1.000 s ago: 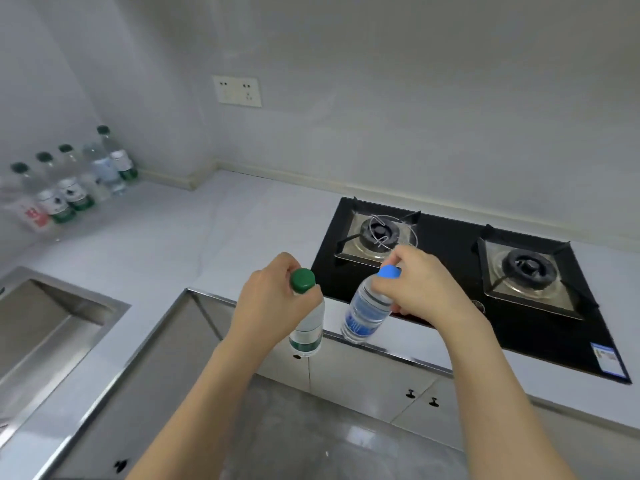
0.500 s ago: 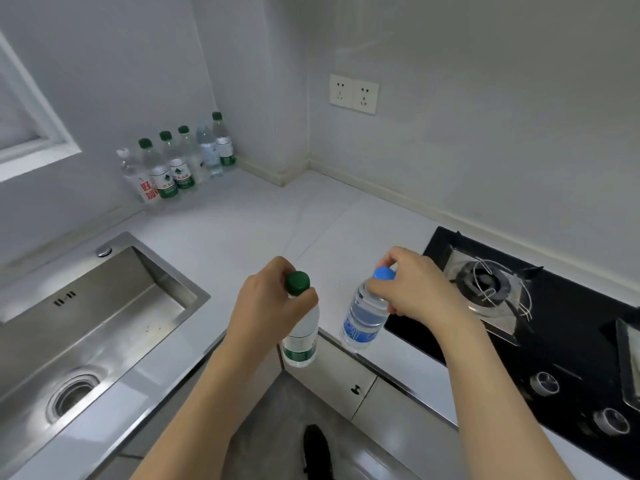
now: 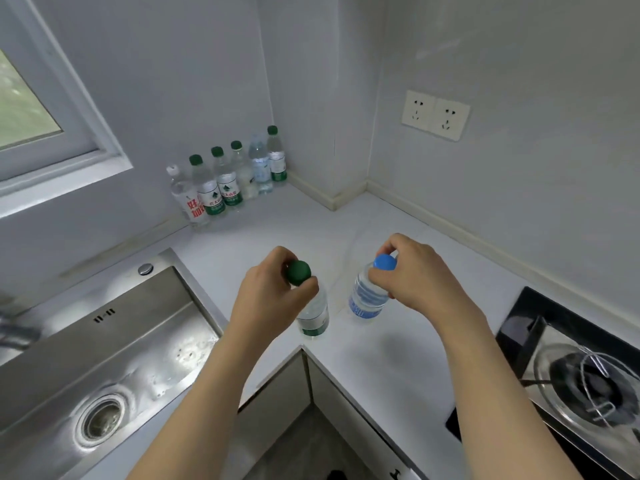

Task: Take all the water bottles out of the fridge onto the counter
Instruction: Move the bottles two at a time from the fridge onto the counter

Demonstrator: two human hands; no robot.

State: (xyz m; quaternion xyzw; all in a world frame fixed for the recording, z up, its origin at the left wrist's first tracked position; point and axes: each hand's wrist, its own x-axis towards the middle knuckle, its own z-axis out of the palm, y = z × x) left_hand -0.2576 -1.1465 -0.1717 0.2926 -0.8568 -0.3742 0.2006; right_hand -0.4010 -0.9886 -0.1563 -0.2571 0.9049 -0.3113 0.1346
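My left hand (image 3: 268,296) grips a green-capped water bottle (image 3: 313,315) by its neck, just above the white counter (image 3: 346,230) near its inner corner edge. My right hand (image 3: 415,275) grips a blue-capped water bottle (image 3: 367,299) by its neck, a little to the right of the first and over the counter. Both bottles hang roughly upright. A row of several water bottles (image 3: 227,181) stands against the wall in the far corner, most with green caps. The fridge is out of view.
A steel sink (image 3: 97,368) is set into the counter on the left. A black gas hob (image 3: 571,375) lies at the right. A double wall socket (image 3: 434,114) is on the right wall, a window (image 3: 31,105) at the upper left.
The view has swung left from the hob towards the corner and sink. Both hands have carried their bottles from past the counter's edge to over the counter, closer to the row of bottles.
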